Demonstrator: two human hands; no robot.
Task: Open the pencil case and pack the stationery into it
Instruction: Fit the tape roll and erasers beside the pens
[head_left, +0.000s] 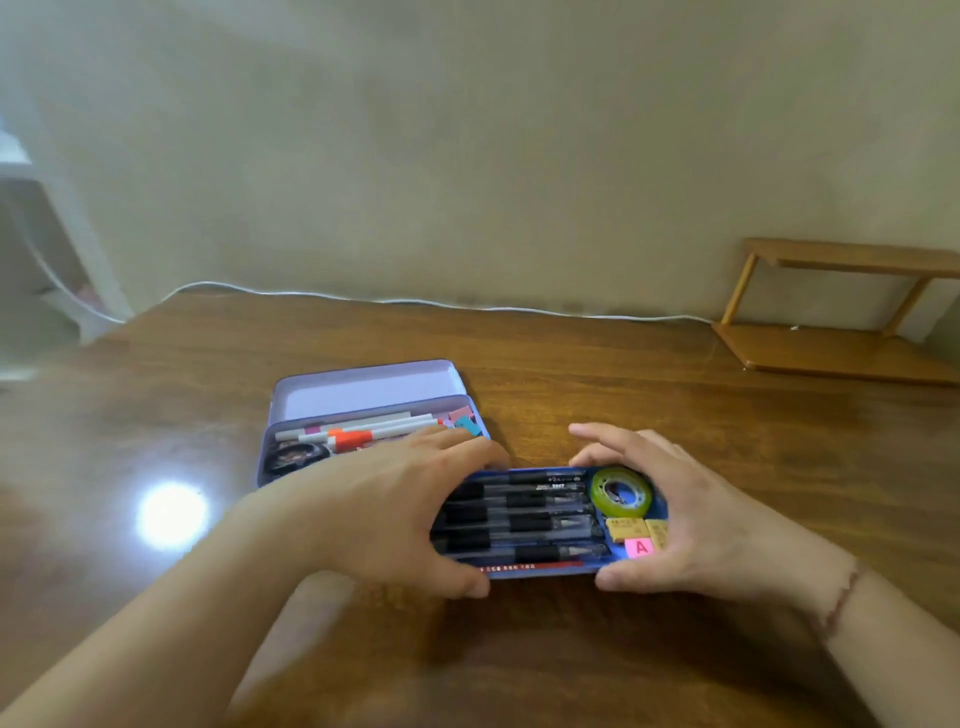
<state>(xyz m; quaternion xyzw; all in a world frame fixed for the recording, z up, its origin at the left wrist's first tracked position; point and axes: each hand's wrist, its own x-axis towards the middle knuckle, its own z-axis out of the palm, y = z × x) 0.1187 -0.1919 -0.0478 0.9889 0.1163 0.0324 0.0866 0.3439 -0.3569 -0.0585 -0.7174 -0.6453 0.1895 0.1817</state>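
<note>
Our left hand (395, 519) and right hand (675, 519) grip the blue tray (540, 570) of pens (524, 522) by both ends, just before the open pencil case (363, 395).

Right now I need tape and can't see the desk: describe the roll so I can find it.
On the wooden desk, look in the blue tray held between both hands. The tape roll sits at its right end, beside the black pens: the only round, green thing there.

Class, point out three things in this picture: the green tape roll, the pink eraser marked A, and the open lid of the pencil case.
Tape roll (635, 505): head view, on its green ring, right side.
Pink eraser (639, 547): head view, on its top face by the letter A.
Lid (363, 391): head view, on its pale inner surface.
</note>
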